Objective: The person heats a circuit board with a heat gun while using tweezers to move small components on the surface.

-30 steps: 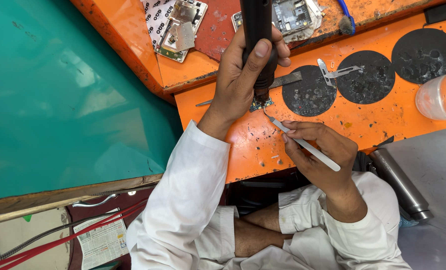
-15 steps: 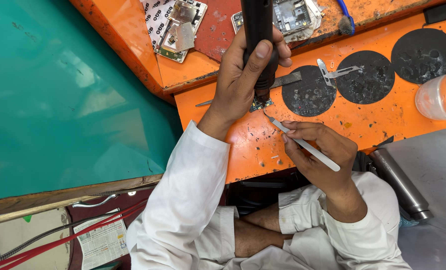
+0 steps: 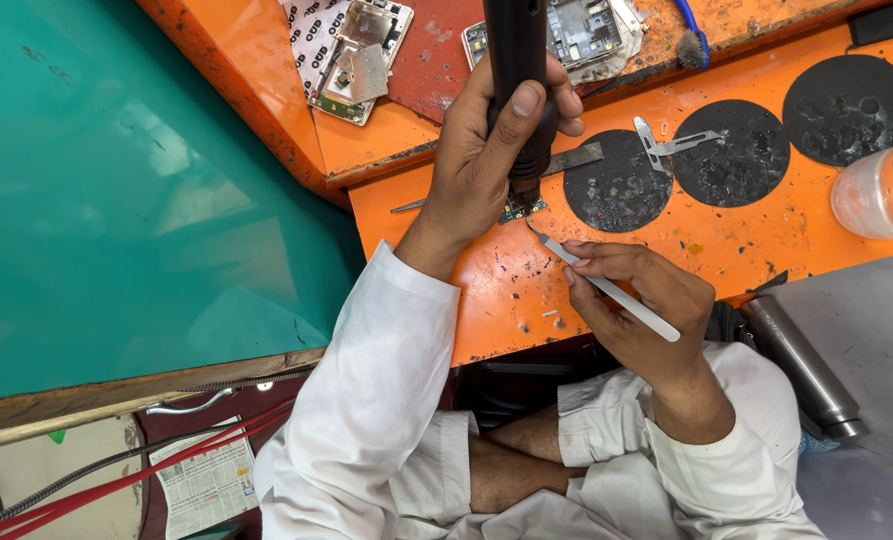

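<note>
A person seen from above is wearing a loose white garment with long sleeves. The left sleeve [image 3: 367, 400] is hanging wide and creased, ending in a plain open cuff at the wrist. The right sleeve [image 3: 737, 450] is bunching in soft folds around the forearm. White cloth is also gathering over the lap, leaving part of one leg bare.

Matt black plastic tool [image 3: 517, 60], shiny metal tweezers [image 3: 607, 288], scuffed painted orange bench [image 3: 507, 290].
</note>
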